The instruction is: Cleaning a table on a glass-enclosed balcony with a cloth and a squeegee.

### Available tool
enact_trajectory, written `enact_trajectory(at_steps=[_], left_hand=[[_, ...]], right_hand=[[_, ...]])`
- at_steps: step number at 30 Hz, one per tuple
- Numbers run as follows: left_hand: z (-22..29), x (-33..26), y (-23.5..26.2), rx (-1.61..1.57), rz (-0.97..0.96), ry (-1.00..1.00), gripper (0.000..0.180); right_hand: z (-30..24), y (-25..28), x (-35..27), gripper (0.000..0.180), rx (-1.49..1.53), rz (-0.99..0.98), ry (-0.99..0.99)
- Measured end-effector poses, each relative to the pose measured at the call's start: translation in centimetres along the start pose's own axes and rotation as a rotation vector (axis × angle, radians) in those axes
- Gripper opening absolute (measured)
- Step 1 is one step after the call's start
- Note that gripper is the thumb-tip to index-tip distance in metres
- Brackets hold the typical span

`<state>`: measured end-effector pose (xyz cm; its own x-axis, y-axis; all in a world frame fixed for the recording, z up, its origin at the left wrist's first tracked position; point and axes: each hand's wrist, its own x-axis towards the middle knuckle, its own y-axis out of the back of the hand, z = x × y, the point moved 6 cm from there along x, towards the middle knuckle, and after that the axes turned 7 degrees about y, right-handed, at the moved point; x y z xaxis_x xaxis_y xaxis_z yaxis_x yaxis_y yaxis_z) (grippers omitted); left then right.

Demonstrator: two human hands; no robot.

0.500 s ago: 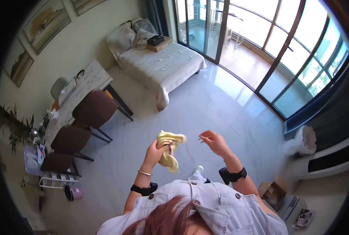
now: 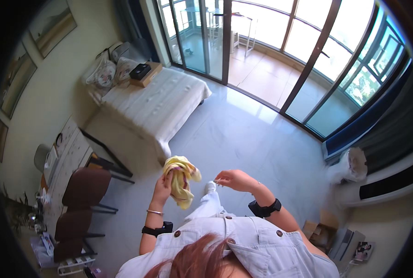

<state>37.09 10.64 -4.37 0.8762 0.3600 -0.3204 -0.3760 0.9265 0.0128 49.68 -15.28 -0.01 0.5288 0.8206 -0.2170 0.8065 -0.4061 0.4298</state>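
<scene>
Cloth (image 2: 182, 178), yellow and crumpled, hangs in front of the person's chest from the closed left hand (image 2: 164, 184), while the right hand (image 2: 234, 180) beside it, apart from it, pinches its fingertips on something too small to tell.

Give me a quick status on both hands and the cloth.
Left hand gripping bunched yellow cloth. Right hand apart from it, fingers pinched, contents unclear. Nothing between the hands; brown chairs off to the left.

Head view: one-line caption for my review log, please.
Left hand grips a crumpled yellow cloth; right hand is pinched beside it, above the pale tiled floor.
</scene>
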Motion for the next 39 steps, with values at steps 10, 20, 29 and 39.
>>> enact_trajectory(at_steps=[10,20,29,39], left_hand=[[15.0,23.6,-19.7,-0.194,-0.752,0.115,0.057],[24.1,41.7,-36.4,0.194,-0.810,-0.233,0.069],[29.0,61.1,-40.9,0.396,-0.481,-0.102,0.038],[30.0,84.7,-45.9,0.041,-0.467,0.180,0.024]], right_hand=[[3.7,18.5,10.3,0.059,0.559,0.440,0.166],[13.8,39.4,17.0,0.038,0.978,0.676,0.138],[15.0,61.0,25.9,0.024,0.744,0.687,0.276],[21.8,80.5,35.8,0.023,0.641,0.946,0.234]])
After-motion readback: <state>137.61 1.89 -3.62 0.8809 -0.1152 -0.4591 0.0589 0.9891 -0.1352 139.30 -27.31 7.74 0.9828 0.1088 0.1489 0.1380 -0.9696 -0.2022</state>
